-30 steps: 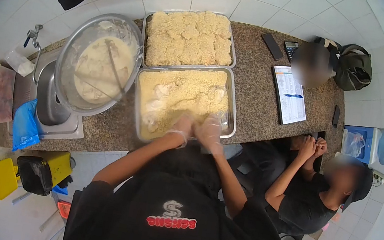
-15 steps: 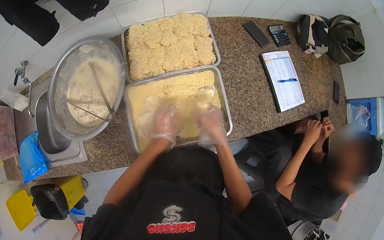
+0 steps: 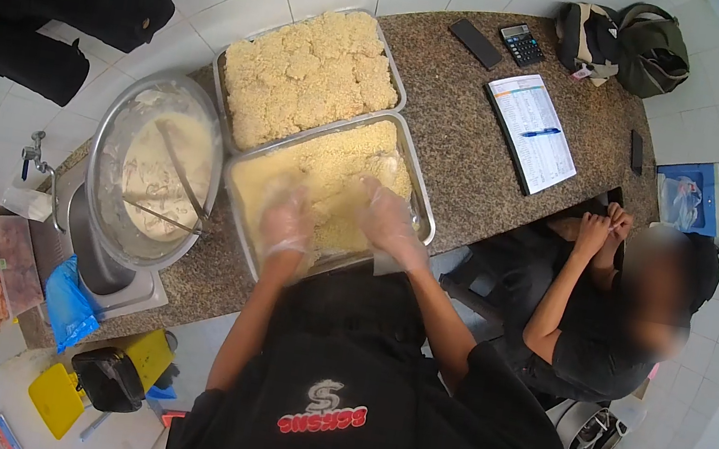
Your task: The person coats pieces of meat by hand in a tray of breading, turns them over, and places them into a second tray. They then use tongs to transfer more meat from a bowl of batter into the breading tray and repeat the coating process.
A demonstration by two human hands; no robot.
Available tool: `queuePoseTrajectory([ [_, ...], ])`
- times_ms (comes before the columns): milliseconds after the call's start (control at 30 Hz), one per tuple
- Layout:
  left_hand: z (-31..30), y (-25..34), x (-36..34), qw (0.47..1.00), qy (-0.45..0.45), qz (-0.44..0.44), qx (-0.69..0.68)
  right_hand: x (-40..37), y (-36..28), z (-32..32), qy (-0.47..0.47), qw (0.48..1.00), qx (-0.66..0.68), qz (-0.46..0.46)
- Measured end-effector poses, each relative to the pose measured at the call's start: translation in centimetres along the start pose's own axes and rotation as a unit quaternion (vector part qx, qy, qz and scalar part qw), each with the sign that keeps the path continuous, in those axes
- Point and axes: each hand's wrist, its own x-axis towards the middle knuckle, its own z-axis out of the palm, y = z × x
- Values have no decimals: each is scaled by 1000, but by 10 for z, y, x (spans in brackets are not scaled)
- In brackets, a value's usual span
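1. Head view: my gloved right hand (image 3: 390, 220) lies flat, fingers spread, on the breadcrumbs (image 3: 329, 177) in the near tray (image 3: 424, 221) at the worktop's front edge. My left hand (image 3: 288, 227) digs in; I cannot tell its closure.
2. The crumbs look loose, dry and light: best scooped with cupped palms.
3. The granite worktop (image 3: 473, 163) also carries a tray of breaded pieces (image 3: 308, 75) behind and a batter bowl (image 3: 157, 169) at its left edge.
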Motion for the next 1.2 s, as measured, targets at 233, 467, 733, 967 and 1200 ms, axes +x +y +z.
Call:
queuePoseTrajectory([
  [233, 50, 21, 42, 976, 94, 195, 35, 25, 16, 29, 31, 980, 188, 61],
  [467, 75, -13, 46, 952, 99, 235, 168, 21, 50, 23, -96, 946, 305, 52],
  [733, 98, 65, 58, 949, 83, 302, 23, -29, 60, 16, 61, 854, 466, 225],
  [967, 143, 44, 63, 972, 126, 200, 7, -20, 61, 19, 160, 987, -14, 16],
  [1200, 93, 18, 58, 969, 213, 121, -6, 2, 19, 9, 23, 992, -106, 67],
])
